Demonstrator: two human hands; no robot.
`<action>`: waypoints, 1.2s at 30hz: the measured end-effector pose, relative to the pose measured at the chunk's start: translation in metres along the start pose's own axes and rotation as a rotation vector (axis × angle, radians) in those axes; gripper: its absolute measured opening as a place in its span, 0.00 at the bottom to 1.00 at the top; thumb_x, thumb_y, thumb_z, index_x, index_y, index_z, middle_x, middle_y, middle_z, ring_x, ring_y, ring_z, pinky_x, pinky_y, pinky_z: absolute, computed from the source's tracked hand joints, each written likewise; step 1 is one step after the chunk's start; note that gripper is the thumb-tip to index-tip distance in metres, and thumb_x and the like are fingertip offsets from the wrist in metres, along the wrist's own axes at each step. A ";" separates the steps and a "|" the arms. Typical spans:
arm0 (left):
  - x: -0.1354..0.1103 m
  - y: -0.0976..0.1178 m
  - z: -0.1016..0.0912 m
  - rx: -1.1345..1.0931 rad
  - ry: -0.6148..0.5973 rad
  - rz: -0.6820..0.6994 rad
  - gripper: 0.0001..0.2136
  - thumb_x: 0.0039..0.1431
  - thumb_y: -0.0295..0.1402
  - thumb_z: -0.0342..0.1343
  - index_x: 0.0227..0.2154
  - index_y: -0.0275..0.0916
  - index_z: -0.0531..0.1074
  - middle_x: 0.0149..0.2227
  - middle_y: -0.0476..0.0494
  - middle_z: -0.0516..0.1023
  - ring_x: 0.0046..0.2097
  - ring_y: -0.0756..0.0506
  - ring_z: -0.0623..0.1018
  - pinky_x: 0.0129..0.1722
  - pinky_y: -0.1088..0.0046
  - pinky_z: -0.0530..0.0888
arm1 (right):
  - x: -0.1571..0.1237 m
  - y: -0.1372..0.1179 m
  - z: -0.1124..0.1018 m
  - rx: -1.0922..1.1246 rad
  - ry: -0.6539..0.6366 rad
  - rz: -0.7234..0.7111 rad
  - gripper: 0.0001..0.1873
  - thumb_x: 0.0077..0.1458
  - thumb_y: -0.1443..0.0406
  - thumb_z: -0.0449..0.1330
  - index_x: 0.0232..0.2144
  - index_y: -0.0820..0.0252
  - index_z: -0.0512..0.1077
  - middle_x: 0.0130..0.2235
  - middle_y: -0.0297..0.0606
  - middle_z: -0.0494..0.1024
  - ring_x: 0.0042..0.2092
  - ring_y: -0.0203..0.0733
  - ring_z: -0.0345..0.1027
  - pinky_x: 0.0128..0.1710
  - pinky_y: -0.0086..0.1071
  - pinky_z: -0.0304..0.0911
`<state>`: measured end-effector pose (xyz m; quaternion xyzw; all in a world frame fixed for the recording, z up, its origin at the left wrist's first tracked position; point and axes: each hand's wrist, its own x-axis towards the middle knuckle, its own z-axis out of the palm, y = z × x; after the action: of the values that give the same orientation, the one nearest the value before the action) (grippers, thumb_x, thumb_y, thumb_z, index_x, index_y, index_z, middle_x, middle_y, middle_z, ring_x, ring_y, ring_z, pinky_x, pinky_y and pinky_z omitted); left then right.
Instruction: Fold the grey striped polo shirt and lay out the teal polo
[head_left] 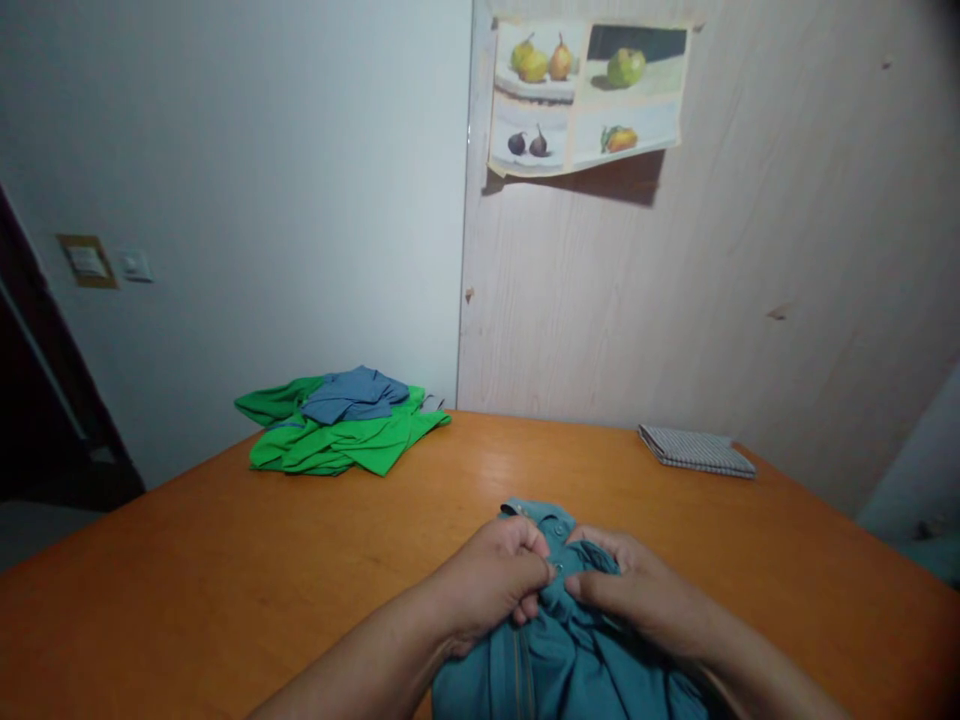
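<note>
A teal garment (555, 670) lies bunched at the table's near edge, with its lower part cut off by the bottom of the picture. Small round fasteners show along its upper band, and a seam or zip line runs down its left side. My left hand (502, 575) is closed, thumb and fingers pinching the cloth beside one of the fasteners. On the other side, my right hand (637, 590) grips a fold of the same garment between thumb and fingers. Some fingertips of both hands are hidden by the fabric.
On the orange-brown table (225, 560), a loose heap of bright green cloth (337, 450) with a blue-grey cloth (356, 393) on top lies at the back left. A folded checked cloth (697, 452) sits at the back right. Walls stand behind the table.
</note>
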<state>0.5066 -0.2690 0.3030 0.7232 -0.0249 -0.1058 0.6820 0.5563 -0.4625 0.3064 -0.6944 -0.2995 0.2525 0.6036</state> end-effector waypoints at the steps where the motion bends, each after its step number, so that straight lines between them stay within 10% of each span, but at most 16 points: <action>1: 0.000 0.000 0.001 0.022 0.011 0.004 0.07 0.48 0.31 0.53 0.32 0.40 0.66 0.18 0.58 0.65 0.20 0.53 0.65 0.20 0.79 0.60 | 0.000 0.000 0.001 0.003 0.003 -0.003 0.11 0.51 0.60 0.64 0.34 0.61 0.70 0.30 0.31 0.70 0.30 0.34 0.59 0.31 0.28 0.55; 18: -0.008 0.001 0.010 0.348 0.070 0.342 0.03 0.58 0.30 0.52 0.30 0.39 0.66 0.27 0.54 0.64 0.30 0.51 0.65 0.29 0.76 0.60 | 0.007 0.004 0.012 -0.163 0.203 -0.148 0.02 0.52 0.66 0.58 0.29 0.59 0.71 0.29 0.31 0.70 0.33 0.37 0.61 0.33 0.29 0.56; 23: -0.007 0.007 0.010 0.151 0.100 0.262 0.01 0.60 0.32 0.49 0.34 0.41 0.63 0.24 0.56 0.63 0.26 0.51 0.66 0.27 0.76 0.60 | 0.007 0.003 0.007 -0.062 0.411 -0.086 0.08 0.54 0.60 0.60 0.28 0.59 0.70 0.24 0.29 0.66 0.28 0.35 0.57 0.28 0.29 0.54; 36: -0.005 -0.002 -0.006 0.777 0.243 0.317 0.09 0.49 0.25 0.55 0.34 0.44 0.69 0.35 0.50 0.73 0.36 0.45 0.72 0.32 0.72 0.58 | 0.005 0.008 -0.004 0.456 0.483 -0.056 0.11 0.50 0.59 0.66 0.27 0.60 0.70 0.24 0.30 0.71 0.25 0.35 0.62 0.26 0.29 0.60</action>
<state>0.5023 -0.2621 0.3022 0.9204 -0.0933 0.1034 0.3653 0.5633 -0.4623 0.2993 -0.5728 -0.1027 0.1245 0.8037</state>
